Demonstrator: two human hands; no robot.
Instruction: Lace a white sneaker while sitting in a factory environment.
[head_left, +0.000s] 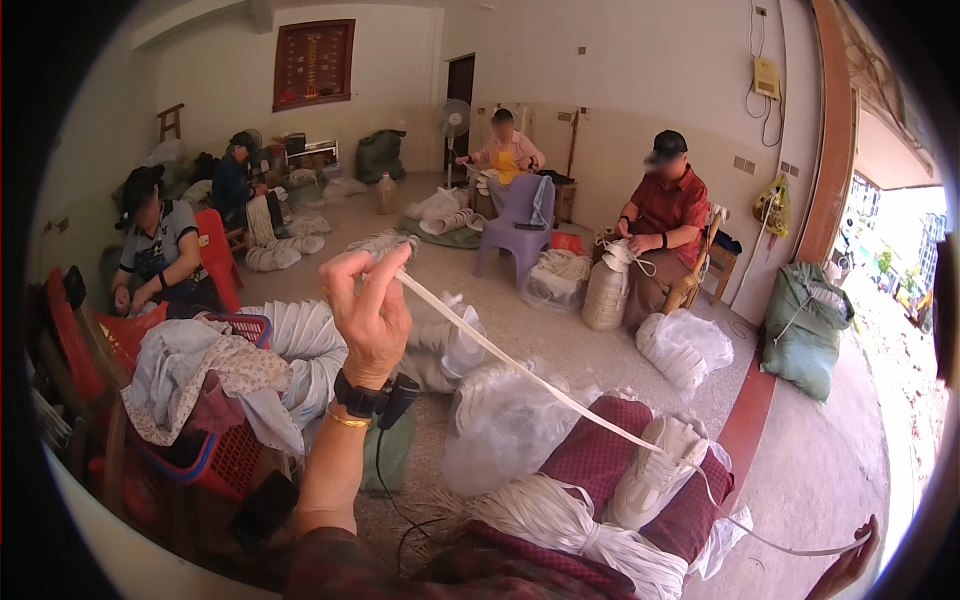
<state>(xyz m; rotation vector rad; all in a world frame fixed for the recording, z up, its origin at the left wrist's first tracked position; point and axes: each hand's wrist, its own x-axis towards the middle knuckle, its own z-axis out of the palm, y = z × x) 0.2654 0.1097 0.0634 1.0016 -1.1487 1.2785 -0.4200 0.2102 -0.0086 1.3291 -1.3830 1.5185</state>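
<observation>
My left hand [370, 315] is raised in front of me, its fingers pinched on a flat white shoelace [520, 372]. From there the lace slants down to the right, taut, to a white shoe [655, 475] resting on my lap. Beyond the shoe a slacker length runs to my right hand [850, 562] at the lower right edge. Only part of that hand shows, its fingers closed around the lace. A thick bundle of white laces [590, 530], tied in the middle, lies across my lap beside the shoe.
Clear plastic bags of shoes [500, 425] lie on the floor ahead. A red and blue basket [225, 460] heaped with cloth stands at left. Several people work seated around the room, near a purple chair [515, 225]. A green sack [805, 330] stands by the doorway.
</observation>
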